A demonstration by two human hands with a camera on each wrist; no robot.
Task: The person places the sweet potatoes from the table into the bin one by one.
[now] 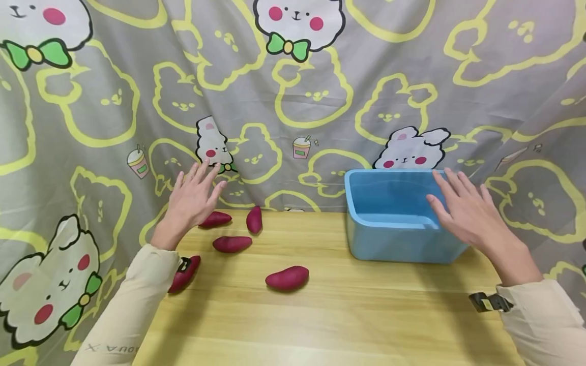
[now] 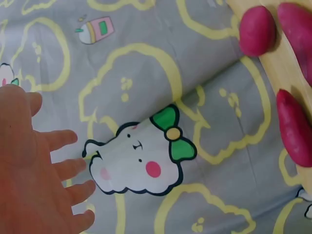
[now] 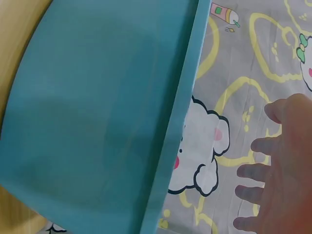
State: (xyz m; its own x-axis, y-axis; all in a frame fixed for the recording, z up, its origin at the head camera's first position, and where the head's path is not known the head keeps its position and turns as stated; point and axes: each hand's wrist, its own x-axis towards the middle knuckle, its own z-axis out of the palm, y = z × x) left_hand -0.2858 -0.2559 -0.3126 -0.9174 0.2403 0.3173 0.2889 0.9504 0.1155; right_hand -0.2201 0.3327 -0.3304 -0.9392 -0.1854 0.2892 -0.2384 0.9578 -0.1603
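My left hand [image 1: 191,199] hovers with fingers spread over the back left of the table and holds nothing. Below and beside it lie several dark red sweet potatoes: one [image 1: 215,219] partly behind the hand, one [image 1: 254,220] by the curtain, one [image 1: 232,244] in front of these, and one [image 1: 184,274] partly hidden by the sleeve. Another sweet potato [image 1: 287,278] rests alone nearer the table's middle. On the right, my right hand [image 1: 467,211] is held above the right side of a blue plastic bin [image 1: 393,239], its fingers apart with nothing in them.
A pale wooden table [image 1: 329,315] carries the bin and the sweet potatoes. Behind it and at both sides hangs a grey curtain [image 1: 247,101] with yellow outlines and white cartoon animals. The bin stands close to the curtain at the back right.
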